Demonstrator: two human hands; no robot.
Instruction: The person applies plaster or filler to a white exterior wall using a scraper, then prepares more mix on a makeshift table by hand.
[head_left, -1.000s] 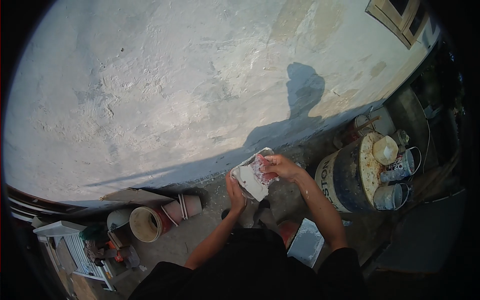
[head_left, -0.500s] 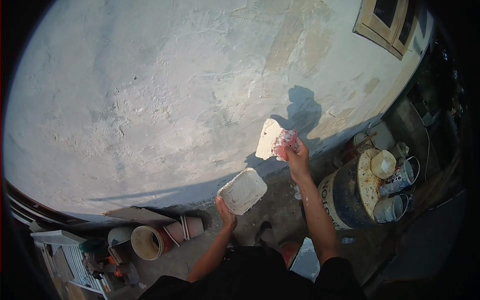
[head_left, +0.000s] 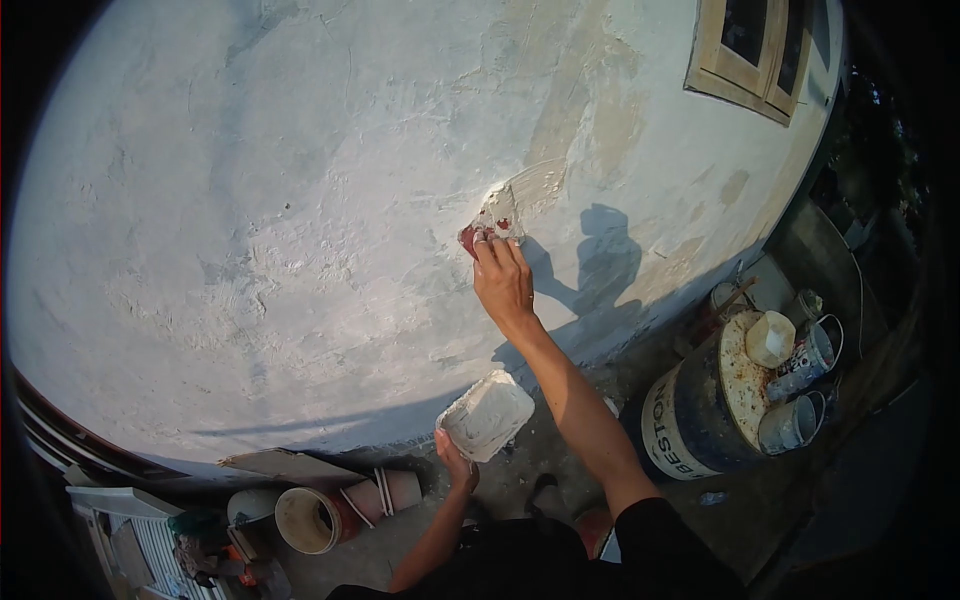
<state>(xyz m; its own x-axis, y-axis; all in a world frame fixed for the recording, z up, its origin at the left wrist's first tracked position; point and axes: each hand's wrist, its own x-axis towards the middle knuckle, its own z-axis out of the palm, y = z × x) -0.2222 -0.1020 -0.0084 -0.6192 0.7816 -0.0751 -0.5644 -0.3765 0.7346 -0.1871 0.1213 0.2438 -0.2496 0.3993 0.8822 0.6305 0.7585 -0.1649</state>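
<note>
fresh, ridged paste (head_left: 542, 185) marks the wall (head_left: 350, 200) beside the red scraper (head_left: 467, 240) pinched in the right hand (head_left: 503, 285); apart, the left hand (head_left: 455, 462) grips a tray (head_left: 487, 415)

On the grey floor (head_left: 370, 560), at the left, a white rack (head_left: 175, 560) with slats, then an open bucket (head_left: 308, 522), just beside pink buckets (head_left: 385, 495). At the right, a big drum (head_left: 700, 420) marked BESTON. Near the drum, a small clear thing (head_left: 713, 498). At the near side, a red bucket (head_left: 592, 528).
</note>
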